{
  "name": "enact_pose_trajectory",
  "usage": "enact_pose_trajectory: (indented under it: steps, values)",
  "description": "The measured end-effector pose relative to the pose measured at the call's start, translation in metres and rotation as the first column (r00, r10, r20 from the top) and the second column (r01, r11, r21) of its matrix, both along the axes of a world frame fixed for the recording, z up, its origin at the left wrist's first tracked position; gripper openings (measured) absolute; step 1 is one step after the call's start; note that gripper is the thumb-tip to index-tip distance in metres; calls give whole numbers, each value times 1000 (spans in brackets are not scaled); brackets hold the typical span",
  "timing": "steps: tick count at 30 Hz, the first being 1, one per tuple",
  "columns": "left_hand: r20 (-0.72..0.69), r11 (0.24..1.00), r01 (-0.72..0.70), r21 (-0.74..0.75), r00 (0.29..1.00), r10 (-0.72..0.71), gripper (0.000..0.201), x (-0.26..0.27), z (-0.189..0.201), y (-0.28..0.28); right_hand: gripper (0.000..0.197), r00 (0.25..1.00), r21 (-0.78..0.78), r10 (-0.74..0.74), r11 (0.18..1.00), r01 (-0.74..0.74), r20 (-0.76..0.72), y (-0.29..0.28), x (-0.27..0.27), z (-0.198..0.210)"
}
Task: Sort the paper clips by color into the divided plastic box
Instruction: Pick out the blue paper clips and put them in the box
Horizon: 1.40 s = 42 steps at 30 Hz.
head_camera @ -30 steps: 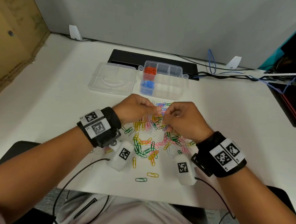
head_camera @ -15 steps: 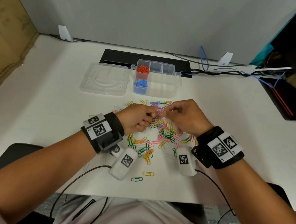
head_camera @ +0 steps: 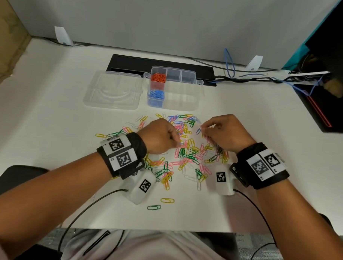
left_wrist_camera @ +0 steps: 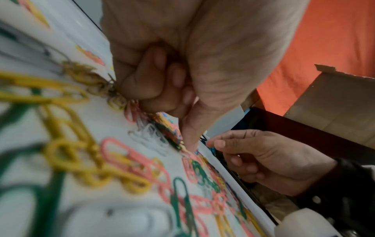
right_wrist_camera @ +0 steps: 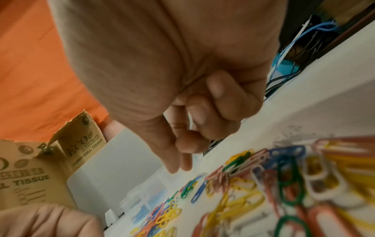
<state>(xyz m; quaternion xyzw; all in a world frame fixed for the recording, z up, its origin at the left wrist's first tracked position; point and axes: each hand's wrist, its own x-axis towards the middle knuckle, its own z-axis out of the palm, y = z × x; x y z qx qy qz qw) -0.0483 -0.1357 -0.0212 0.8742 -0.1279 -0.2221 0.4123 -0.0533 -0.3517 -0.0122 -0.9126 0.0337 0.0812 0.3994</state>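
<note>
A loose pile of mixed-colour paper clips [head_camera: 187, 151] lies mid-table. Behind it stands the clear divided box [head_camera: 184, 91], with orange clips [head_camera: 158, 77] in its back-left cell and blue clips [head_camera: 156, 94] in its front-left cell. My left hand [head_camera: 177, 142] rests on the pile's left side in a fist, one straight digit [left_wrist_camera: 188, 146] touching the clips. Whether the fist holds any clips is hidden. My right hand [head_camera: 203, 129] hovers over the pile's right side, thumb and forefinger [right_wrist_camera: 178, 166] brought together above a blue clip [right_wrist_camera: 199, 190], with nothing seen between them.
The box's clear lid [head_camera: 113, 91] lies open to its left. A black strip [head_camera: 130, 63] and cables [head_camera: 265, 76] run along the back edge. A dark object [head_camera: 323, 108] sits at the right. Two stray clips [head_camera: 160, 204] lie near the front edge.
The hands, which met fingertip to fingertip over the pile, have drawn apart. The right hand has moved right; the left has settled onto the clips.
</note>
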Motion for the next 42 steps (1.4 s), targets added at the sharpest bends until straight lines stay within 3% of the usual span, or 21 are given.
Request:
enact_pose_trajectory:
  steps: [4, 7, 10, 14, 18, 22, 26, 28, 30, 32, 37, 42]
  values:
    - [-41, 999, -16, -29, 999, 15, 11, 4, 8, 0, 16, 1000, -18, -5, 1000, 5, -3, 0, 1, -1]
    - [-281, 983, -148, -111, 953, 112, 18, 7, 13, -1, 15, 998, -94, 32, 995, -36, -49, -2, 4, 0]
    - [-520, 883, -353, -308, 840, 154, 18, 5, 16, -4, 31, 981, -160, 119, 977, -143, -153, 0, 1, 0]
    - [-590, 802, -422, -423, 800, 110, 19, 4, 18, -5, 28, 986, -185, 93, 975, -119, -141, 3, -1, 1]
    - [-543, 790, -446, -421, 822, 175, 18, 7, 19, -7, 17, 987, -212, 114, 968, -135, -112, 10, -2, 0]
    - [-509, 775, -498, -389, 817, 270, 31, 13, 11, -8, 20, 984, -254, 131, 954, -159, -125, 12, -3, 0]
    - [-427, 867, -406, -288, 865, 264, 33, 15, 4, -9, 8, 967, -287, 190, 929, -233, -172, 16, -8, 5]
    - [-277, 928, -316, -197, 926, 257, 33, 17, 1, -10, 5, 960, -281, 198, 927, -249, -197, 17, -10, 6]
    - [-142, 957, -238, -164, 966, 216, 20, 18, 1, -10, 8, 956, -264, 198, 931, -253, -218, 18, -10, 6]
    - [-101, 976, -166, -138, 983, 153, 8, 20, 1, -8, 10, 953, -262, 203, 930, -259, -224, 19, -10, 7]
    - [14, 996, 9, 93, 1000, -11, 20, 19, 3, -1, 8, 964, -240, 225, 937, -254, -140, 21, -11, 5]
    - [39, 986, 64, 155, 997, -71, 15, 20, 11, 4, 21, 963, -162, 251, 951, -264, -99, 22, -11, 6]
